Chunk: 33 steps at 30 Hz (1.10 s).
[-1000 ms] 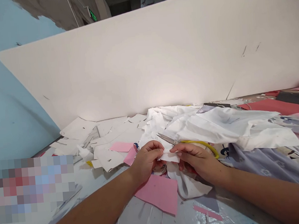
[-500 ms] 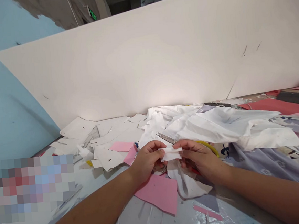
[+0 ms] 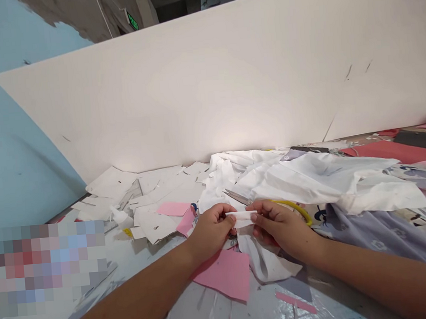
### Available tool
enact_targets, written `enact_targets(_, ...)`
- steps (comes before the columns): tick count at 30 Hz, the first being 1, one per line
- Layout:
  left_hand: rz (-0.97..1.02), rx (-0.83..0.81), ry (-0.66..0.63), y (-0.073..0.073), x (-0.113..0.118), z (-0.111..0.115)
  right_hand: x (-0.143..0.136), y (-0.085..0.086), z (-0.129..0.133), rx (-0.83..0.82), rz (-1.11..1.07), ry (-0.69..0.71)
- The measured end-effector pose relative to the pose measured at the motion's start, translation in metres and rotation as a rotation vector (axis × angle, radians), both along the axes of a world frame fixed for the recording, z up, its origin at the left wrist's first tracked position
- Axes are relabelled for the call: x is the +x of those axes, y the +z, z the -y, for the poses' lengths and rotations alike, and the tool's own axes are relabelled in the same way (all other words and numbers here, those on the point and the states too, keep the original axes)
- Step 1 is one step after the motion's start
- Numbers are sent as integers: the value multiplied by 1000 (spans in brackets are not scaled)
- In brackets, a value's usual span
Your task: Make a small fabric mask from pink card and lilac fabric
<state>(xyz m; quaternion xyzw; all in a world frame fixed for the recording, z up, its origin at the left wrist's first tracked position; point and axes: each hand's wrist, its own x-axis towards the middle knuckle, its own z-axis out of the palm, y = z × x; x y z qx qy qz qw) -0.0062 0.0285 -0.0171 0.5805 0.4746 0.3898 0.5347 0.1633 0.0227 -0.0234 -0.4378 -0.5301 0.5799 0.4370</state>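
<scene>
Between both hands is a small piece of white cloth, folded over into a narrow strip. My left hand pinches its left end, thumb on top. The right end is pinched in my right hand in the same way. Just behind the fingers lie scissors with yellow handles, blades pointing left and partly hidden by my right hand. Below the hands another white cloth piece hangs or lies on the table, and a pink sheet sits under my left wrist.
A heap of white fabric spreads behind and to the right, with purple patterned cloth in front of it. Cut white card pieces and a small white bottle lie left. A large white board stands at the back.
The white cloth piece between my fingers has been folded down into a narrower strip. My right thumb has moved onto its front edge; the hands stay in nearly the same place.
</scene>
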Motion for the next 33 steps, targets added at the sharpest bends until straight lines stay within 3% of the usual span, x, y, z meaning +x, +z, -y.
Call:
enact_targets(4, -30, 14, -75, 0, -2, -1, 0, 0, -1, -24, -36, 56)
enact_targets(8, 106, -51, -135, 2, -2, -3, 1, 2, -1, -49, -104, 81)
enact_targets(14, 331, -226, -120, 2, -5, -8, 3, 4, -1, -113, -222, 69)
enact_targets(19, 404, -233, -157, 2, -6, -7, 4, 5, -1, -136, -259, 63)
enact_targets(28, 30, 44, -54, 5, -3, 1, 2, 1, 3, -13, -45, 7)
enact_targets(33, -11, 132, 59, 11, -3, 0, 3, 3, 5, 66, 60, -8)
